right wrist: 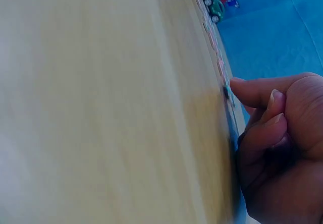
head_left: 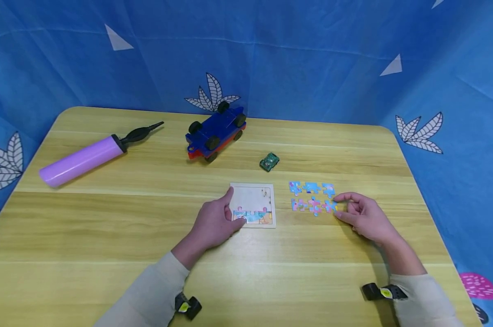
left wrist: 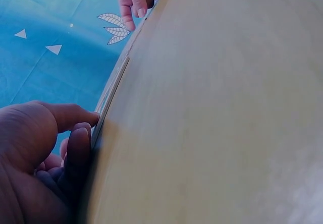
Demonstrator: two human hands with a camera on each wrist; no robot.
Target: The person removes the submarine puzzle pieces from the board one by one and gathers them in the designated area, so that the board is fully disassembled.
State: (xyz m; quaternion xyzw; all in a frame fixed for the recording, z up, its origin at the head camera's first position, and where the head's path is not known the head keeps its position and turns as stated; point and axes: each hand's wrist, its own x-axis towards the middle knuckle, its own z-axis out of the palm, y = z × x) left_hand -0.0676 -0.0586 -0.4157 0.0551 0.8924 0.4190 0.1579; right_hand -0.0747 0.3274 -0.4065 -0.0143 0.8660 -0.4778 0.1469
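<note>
A square puzzle board [head_left: 252,197] lies on the table, with fitted pieces [head_left: 252,217] along its bottom. My left hand [head_left: 214,222] holds it by the left edge, thumb over the lower left corner and index finger along the side. The same hand [left wrist: 35,153] grips the board's thin edge [left wrist: 113,90] in the left wrist view. Loose puzzle pieces [head_left: 314,206] lie in two rows to the right. My right hand [head_left: 365,217] has thumb and index fingertips around the right-hand puzzle piece [head_left: 329,206] of the lower row; its other fingers are curled.
Behind the board stands a small green toy car [head_left: 269,161]. Farther back is an overturned blue and red toy vehicle [head_left: 217,131] with black wheels. A purple hand pump [head_left: 84,161] with a black nozzle lies at the left. Blue cloth [head_left: 311,41] hangs behind the wooden table [head_left: 107,227].
</note>
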